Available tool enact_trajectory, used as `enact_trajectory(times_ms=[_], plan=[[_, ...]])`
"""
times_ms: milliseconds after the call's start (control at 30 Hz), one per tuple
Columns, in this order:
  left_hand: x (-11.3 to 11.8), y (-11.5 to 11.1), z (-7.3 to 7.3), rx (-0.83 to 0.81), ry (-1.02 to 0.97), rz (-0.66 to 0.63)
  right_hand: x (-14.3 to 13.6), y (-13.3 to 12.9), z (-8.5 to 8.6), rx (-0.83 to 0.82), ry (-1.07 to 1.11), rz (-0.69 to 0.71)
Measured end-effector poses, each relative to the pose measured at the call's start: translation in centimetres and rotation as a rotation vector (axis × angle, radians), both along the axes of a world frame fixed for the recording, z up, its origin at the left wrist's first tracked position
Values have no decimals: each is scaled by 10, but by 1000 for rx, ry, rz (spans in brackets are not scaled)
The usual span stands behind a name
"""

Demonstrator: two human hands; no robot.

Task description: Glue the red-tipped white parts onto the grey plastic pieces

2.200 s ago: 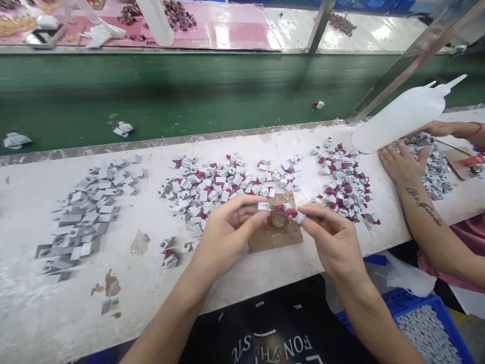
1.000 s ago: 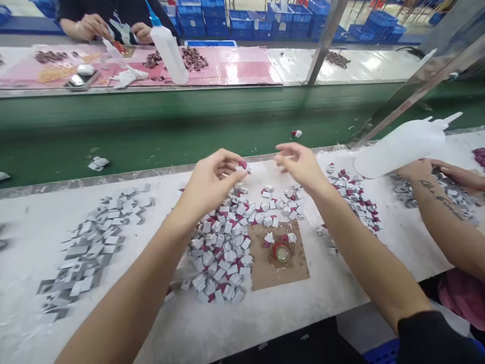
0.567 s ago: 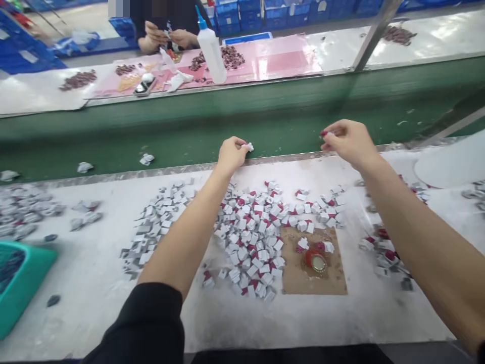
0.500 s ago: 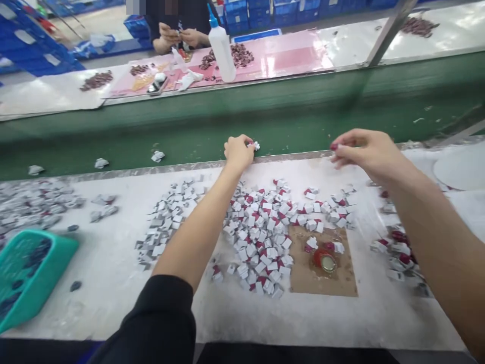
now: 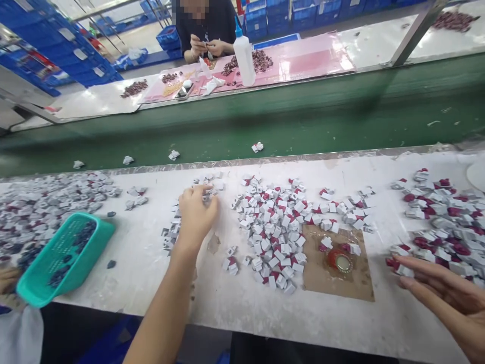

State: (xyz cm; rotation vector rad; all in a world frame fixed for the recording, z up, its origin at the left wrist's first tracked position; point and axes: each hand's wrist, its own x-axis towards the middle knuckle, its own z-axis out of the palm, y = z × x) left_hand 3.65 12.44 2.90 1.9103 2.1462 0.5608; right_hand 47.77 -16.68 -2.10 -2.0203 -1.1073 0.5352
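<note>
My left hand [image 5: 199, 210] reaches over the pile of small grey pieces [image 5: 170, 235], its fingers curled down among them; whether a piece is between the fingertips is hidden. At the right, my right hand [image 5: 439, 288] pinches a white and dark-red piece [image 5: 402, 268] between thumb and fingers, beside the right pile [image 5: 454, 217]. Between the hands lies a large pile of white and red pieces [image 5: 271, 222]. A brown board [image 5: 337, 285] bears a red round item with a metal cap [image 5: 343, 263] and a couple of pieces.
A teal basket [image 5: 102, 240] with dark pieces stands left, near another person's hand [image 5: 8, 279]. Several pieces, one a white-red cluster [image 5: 257, 147], lie on the green strip [image 5: 303, 124]. Across it, a person [image 5: 206, 30] works behind a white bottle [image 5: 245, 60].
My left hand has left the cluster on the green strip and come back to the grey pile. My right hand has moved down and right, to the right pile. The view has shifted left.
</note>
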Motion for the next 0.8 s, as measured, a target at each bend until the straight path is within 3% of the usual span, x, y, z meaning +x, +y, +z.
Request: enact_trajectory(times_ms=[167, 433, 800], plan=[[-14, -11, -5, 17, 53, 68, -18, 0, -8, -24, -14, 11], [-2, -12, -15, 35, 73, 6, -28, 8, -3, 1, -240, 107], [5, -17, -20, 30, 8, -52, -32, 2, -6, -18, -227, 64]])
